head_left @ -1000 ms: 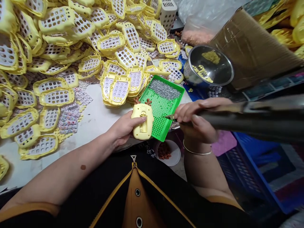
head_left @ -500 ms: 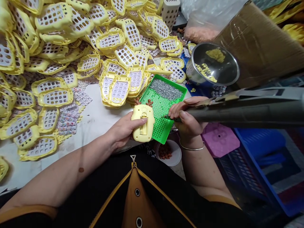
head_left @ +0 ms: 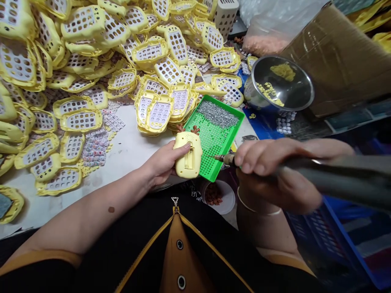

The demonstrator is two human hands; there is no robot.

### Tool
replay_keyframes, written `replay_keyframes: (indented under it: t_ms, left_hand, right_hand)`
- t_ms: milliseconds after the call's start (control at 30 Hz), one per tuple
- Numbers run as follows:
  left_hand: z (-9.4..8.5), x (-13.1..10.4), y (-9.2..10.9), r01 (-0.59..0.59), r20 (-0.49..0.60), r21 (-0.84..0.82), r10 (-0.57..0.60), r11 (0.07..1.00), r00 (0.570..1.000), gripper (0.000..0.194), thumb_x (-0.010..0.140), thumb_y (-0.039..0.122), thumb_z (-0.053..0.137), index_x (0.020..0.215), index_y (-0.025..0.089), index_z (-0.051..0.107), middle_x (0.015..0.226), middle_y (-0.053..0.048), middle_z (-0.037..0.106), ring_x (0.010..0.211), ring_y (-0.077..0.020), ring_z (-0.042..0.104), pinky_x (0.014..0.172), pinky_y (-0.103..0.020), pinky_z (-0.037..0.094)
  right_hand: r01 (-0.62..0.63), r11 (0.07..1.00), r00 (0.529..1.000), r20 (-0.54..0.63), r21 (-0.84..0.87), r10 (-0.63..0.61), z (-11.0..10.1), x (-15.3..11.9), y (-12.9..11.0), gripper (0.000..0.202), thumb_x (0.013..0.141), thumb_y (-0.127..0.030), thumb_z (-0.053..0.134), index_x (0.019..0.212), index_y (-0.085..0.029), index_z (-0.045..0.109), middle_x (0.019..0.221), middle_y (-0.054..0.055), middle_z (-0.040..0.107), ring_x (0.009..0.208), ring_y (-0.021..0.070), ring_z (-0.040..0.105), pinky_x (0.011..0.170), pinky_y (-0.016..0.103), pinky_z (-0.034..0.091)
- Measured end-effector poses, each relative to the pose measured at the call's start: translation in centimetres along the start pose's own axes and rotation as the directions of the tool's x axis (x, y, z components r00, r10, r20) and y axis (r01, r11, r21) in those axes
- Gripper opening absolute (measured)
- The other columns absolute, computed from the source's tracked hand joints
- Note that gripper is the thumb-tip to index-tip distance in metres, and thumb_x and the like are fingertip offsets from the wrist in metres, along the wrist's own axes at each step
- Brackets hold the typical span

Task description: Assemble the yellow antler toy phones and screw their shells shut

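A yellow plastic toy [head_left: 183, 167] with brown antlers is gripped in my left hand [head_left: 165, 162], its back facing up and the thumb by its battery slot. My right hand [head_left: 271, 167] is wrapped round a dark power screwdriver [head_left: 342, 175], whose bit points left at the toy without touching it. Under the bit and beside the toy lies a green perforated tray [head_left: 210, 140], with a heap of silver screws [head_left: 218, 114] at its far end.
Many yellow shells [head_left: 81, 24] are piled at the left and back. A steel bowl [head_left: 297, 87] with small yellow parts stands beyond the tray, near a cardboard box [head_left: 339, 53]. A white tub [head_left: 226, 199] of brown pieces sits below the tray.
My right hand has turned and closed round the screwdriver's front, its bit now clearly visible beside the toy. My left thumb has moved up the toy's back. The whole view has shifted slightly.
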State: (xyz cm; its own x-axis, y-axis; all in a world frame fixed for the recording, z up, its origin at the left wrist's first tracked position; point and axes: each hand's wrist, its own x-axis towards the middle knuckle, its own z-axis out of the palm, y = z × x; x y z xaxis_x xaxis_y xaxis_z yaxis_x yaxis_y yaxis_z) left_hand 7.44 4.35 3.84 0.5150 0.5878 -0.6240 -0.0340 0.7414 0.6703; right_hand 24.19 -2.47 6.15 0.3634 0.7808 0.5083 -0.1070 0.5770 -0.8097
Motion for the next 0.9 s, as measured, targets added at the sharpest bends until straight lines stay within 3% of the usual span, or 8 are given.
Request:
replay_keyframes:
  t_ms: [67, 167, 400, 533, 667, 900]
  left_hand:
    - [0.4, -0.1, 0.0, -0.014, -0.016, 0.009, 0.014, 1.0, 1.0, 0.035, 0.083, 0.026, 0.062, 0.117, 0.018, 0.057, 0.102, -0.012, 0.07, 0.073, -0.0192, 0.067, 0.056, -0.029, 0.053]
    - [0.8, -0.3, -0.2, -0.06, -0.025, 0.022, 0.061, 0.998, 0.998, 0.034, 0.083, 0.025, 0.061, 0.116, 0.019, 0.057, 0.097, -0.009, 0.071, 0.071, -0.0181, 0.066, 0.053, -0.025, 0.05]
    - [0.5, -0.2, -1.0, -0.131, -0.011, 0.038, 0.132, 0.991, 0.991, 0.031, 0.081, 0.03, 0.064, 0.109, 0.018, 0.06, 0.089, -0.006, 0.07, 0.072, -0.0182, 0.064, 0.059, -0.027, 0.049]
    - [0.4, -0.2, -1.0, -0.165, 0.009, 0.016, 0.165, 0.986, 0.986, 0.029, 0.081, 0.025, 0.063, 0.109, 0.016, 0.06, 0.089, -0.007, 0.07, 0.077, -0.0184, 0.065, 0.07, -0.03, 0.05]
    - [0.6, -0.5, -0.8, -0.178, 0.02, -0.017, 0.178, 0.984, 0.984, 0.024, 0.08, 0.022, 0.065, 0.103, 0.016, 0.061, 0.092, -0.007, 0.071, 0.077, -0.0176, 0.064, 0.069, -0.028, 0.05]
    - [0.5, -0.7, -0.8, -0.176, 0.021, -0.054, 0.178, 0.983, 0.984, 0.031, 0.077, 0.02, 0.067, 0.107, 0.017, 0.06, 0.088, -0.005, 0.07, 0.076, -0.018, 0.064, 0.074, -0.031, 0.05]
  right_hand:
    - [0.001, 0.999, 0.993, 0.115, 0.046, -0.006, 0.7, -0.8, -1.8, 0.018, 0.077, -0.028, 0.064, 0.093, -0.03, 0.056, 0.053, -0.006, 0.054, 0.045, 0.0142, 0.053, 0.048, 0.034, 0.05]
    - [-0.018, 0.995, 0.957, 0.289, 0.1, -0.011, 1.7, -1.7, -2.6, 0.025, 0.081, -0.024, 0.061, 0.105, -0.028, 0.058, 0.058, -0.003, 0.056, 0.049, 0.0153, 0.057, 0.049, 0.036, 0.053]
    - [0.049, 0.973, 0.915, 0.381, 0.227, -0.135, 3.9, -1.5, -1.3, 0.035, 0.074, -0.009, 0.056, 0.107, -0.02, 0.06, 0.057, -0.003, 0.053, 0.05, 0.0145, 0.056, 0.047, 0.033, 0.052]
    - [0.053, 0.969, 0.914, 0.378, 0.241, -0.144, 4.1, -1.5, -0.9, 0.039, 0.072, -0.006, 0.054, 0.109, -0.019, 0.06, 0.059, -0.003, 0.053, 0.05, 0.0139, 0.056, 0.048, 0.032, 0.052]
    - [0.028, 0.973, 0.931, 0.347, 0.23, -0.109, 4.1, -1.6, -0.6, 0.032, 0.075, -0.013, 0.057, 0.106, -0.021, 0.059, 0.058, -0.004, 0.052, 0.049, 0.0131, 0.055, 0.048, 0.032, 0.052]
    - [-0.021, 0.972, 0.982, 0.189, 0.234, -0.024, 4.5, -1.8, 0.3, 0.022, 0.077, -0.019, 0.06, 0.099, -0.026, 0.058, 0.054, -0.007, 0.049, 0.044, 0.0118, 0.049, 0.046, 0.029, 0.049]
